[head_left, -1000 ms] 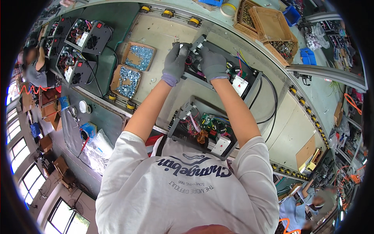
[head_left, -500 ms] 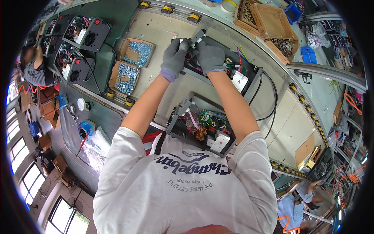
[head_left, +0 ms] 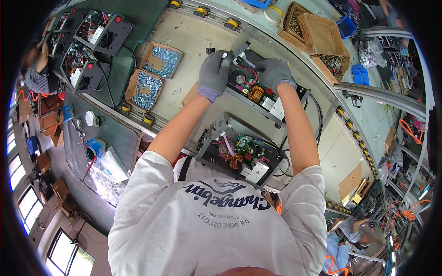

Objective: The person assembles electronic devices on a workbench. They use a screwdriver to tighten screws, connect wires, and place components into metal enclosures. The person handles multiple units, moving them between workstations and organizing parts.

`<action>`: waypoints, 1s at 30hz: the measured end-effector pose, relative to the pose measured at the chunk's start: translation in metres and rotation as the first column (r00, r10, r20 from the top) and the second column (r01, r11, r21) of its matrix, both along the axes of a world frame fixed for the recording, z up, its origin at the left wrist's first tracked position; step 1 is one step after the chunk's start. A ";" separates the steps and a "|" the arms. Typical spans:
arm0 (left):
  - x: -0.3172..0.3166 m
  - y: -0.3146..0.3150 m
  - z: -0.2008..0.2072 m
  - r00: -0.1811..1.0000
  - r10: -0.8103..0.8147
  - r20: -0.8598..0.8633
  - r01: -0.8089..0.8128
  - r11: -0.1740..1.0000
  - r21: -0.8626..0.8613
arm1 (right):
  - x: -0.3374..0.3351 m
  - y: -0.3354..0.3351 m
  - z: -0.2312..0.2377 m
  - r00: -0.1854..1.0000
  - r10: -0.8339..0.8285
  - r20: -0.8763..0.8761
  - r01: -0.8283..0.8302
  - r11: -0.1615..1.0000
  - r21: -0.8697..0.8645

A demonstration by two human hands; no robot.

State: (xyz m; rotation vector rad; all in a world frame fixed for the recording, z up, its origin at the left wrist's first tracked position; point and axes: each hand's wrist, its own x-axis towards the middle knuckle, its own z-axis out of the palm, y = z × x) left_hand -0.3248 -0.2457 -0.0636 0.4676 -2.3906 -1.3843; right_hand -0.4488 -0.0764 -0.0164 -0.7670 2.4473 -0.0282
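My left hand (head_left: 214, 76), in a grey glove, is closed around the left end of an open black metal case (head_left: 251, 102). A small pale spot shows at its fingertips, too small to name. My right hand (head_left: 275, 73), gloved too, reaches over the case's far side with fingers bent inward; what they pinch, if anything, is hidden. Inside the case sit a copper coil (head_left: 256, 94), red wires and a white block (head_left: 277, 109). Closer to my body stands a second open case (head_left: 214, 155) with a green circuit board (head_left: 241, 142) and another copper coil.
Two cardboard trays of small metal fasteners (head_left: 162, 60) (head_left: 145, 90) lie left of my hands. Finished-looking cases (head_left: 99, 32) stand further left. A black plug (head_left: 210, 49) lies beyond my left hand. Black cables (head_left: 317, 115) trail at right. Cardboard boxes of brass-coloured parts (head_left: 332, 64) stand at the far right.
My right hand has moved right, away from my left hand, uncovering the coil and red wires. The far case has shifted slightly toward me. Cables now show beside the nearer case.
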 end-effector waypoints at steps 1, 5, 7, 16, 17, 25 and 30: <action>0.000 0.001 0.000 1.000 -0.001 0.005 0.001 1.000 0.005 | 0.000 0.001 -0.003 1.000 0.027 -0.002 -0.027 0.999 0.023; 0.000 0.003 -0.003 0.999 -0.011 -0.037 0.011 1.000 -0.002 | 0.008 0.003 -0.003 0.979 -0.099 -0.176 0.095 0.995 -0.030; 0.002 0.003 -0.004 0.998 0.001 -0.067 -0.001 1.000 0.002 | 0.021 0.004 0.006 0.962 -0.156 -0.223 0.118 0.977 -0.177; 0.001 0.002 -0.007 0.998 -0.003 -0.058 0.000 0.999 -0.044 | 0.032 -0.034 -0.002 0.992 0.104 -0.076 -0.082 0.963 0.259; 0.001 0.002 -0.005 0.999 0.003 -0.043 -0.002 1.000 0.001 | 0.031 -0.038 0.003 0.988 0.138 -0.064 -0.115 0.953 0.280; 0.009 -0.005 0.009 0.993 -0.073 -0.089 0.046 0.961 -0.273 | 0.034 -0.034 0.038 0.998 0.008 -0.055 -0.017 0.986 -0.168; 0.008 -0.007 0.038 0.922 -0.320 -0.220 0.284 0.942 -0.180 | 0.032 -0.006 0.043 0.983 -0.095 0.156 0.145 0.925 -0.351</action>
